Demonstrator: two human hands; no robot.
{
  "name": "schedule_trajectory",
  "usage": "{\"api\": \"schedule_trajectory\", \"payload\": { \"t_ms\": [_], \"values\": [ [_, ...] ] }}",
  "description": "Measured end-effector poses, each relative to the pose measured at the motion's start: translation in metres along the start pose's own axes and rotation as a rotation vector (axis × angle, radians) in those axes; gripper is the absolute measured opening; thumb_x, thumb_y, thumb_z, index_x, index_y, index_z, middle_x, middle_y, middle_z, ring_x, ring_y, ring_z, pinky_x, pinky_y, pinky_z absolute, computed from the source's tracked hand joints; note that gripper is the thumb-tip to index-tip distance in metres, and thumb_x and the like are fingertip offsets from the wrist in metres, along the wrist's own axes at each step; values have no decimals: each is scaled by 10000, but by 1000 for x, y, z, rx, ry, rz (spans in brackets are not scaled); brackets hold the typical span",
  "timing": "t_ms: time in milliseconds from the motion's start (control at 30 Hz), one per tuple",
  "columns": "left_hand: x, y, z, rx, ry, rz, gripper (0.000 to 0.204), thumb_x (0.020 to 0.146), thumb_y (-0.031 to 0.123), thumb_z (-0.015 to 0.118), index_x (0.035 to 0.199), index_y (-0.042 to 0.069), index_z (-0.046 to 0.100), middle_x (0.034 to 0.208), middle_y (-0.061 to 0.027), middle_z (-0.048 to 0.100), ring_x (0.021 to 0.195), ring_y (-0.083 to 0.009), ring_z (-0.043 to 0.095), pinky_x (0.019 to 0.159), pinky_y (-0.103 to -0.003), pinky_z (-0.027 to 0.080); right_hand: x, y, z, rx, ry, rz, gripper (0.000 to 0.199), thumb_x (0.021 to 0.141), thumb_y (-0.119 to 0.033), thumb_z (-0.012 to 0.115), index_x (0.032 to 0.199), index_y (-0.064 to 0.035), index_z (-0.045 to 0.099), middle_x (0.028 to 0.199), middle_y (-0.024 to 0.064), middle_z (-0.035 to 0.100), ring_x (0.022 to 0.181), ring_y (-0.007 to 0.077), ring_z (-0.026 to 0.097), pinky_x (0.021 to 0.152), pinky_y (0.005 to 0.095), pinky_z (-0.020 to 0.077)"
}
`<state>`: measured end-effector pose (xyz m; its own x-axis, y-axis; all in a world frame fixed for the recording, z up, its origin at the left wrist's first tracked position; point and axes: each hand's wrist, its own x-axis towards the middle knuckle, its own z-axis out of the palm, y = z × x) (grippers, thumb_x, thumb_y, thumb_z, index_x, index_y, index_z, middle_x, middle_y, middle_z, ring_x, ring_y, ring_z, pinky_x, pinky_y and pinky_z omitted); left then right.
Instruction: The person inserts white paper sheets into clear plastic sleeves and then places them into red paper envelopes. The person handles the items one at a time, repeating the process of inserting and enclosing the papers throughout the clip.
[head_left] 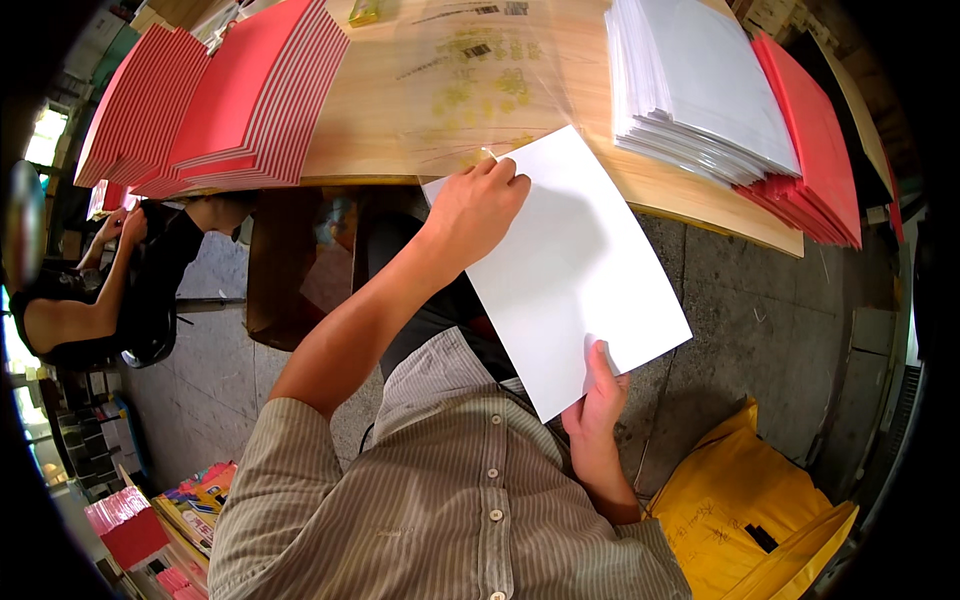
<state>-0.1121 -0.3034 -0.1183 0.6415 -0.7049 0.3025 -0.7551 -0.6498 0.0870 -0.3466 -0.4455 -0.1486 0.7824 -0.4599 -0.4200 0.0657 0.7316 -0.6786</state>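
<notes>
A white sheet (585, 260) slants from the table edge down toward my lap. My right hand (600, 395) grips its lower end, thumb on top and the fingers underneath. Across the sheet's upper end lies my left hand (475, 210), its fingers curled together at the near end of a clear plastic bag (480, 90). The bag, printed in yellow, is flat on the wooden table (370, 120). Whether the sheet's top edge is inside the bag or only against it, I cannot tell.
Stacks of red folders (245, 90) stand at the table's left. On the right are a plastic-wrapped white stack (700, 80) and more red folders (810, 140). A brown box (275, 270) sits under the table, a yellow sack (745, 500) at lower right. Another person (150, 270) sits at left.
</notes>
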Motion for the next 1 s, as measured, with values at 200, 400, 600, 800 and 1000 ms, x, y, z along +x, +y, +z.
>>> {"api": "schedule_trajectory", "payload": {
  "t_ms": [200,400,600,800,1000],
  "values": [
    [-5,14,-8,-82,-7,83,165,758,-5,631,918,26,655,866,-77,573,831,-246,619,733,-356,543,1,1,12,-4,13,0,377,969,-126,649,1296,16,528,1208,128,615,1096,235,634,905,372,543],
    [-14,34,-21,-141,-33,138,129,744,5,632,871,23,614,847,-86,562,797,-251,615,744,-355,528,2,4,20,17,3,13,380,973,-109,639,1308,26,522,1229,126,613,1099,233,634,902,371,545],
    [-24,50,-28,-169,-60,188,104,736,31,635,822,25,577,822,-86,545,769,-248,613,730,-349,516,1,0,31,0,-31,31,370,984,-87,617,1318,33,515,1244,120,615,1121,216,628,918,357,536],
    [-35,70,-31,-213,-46,252,109,734,47,635,825,20,581,831,-82,544,787,-232,623,730,-345,523,6,4,40,-43,-24,23,367,997,-99,611,1324,32,508,1244,105,614,1124,204,619,938,354,518],
    [-35,71,-44,-196,-58,201,212,731,34,638,938,-8,622,848,-86,556,790,-235,624,721,-345,528,11,-1,47,-44,-42,45,387,994,-101,617,1341,21,496,1224,87,618,1085,176,622,903,334,521]
  ]
}}
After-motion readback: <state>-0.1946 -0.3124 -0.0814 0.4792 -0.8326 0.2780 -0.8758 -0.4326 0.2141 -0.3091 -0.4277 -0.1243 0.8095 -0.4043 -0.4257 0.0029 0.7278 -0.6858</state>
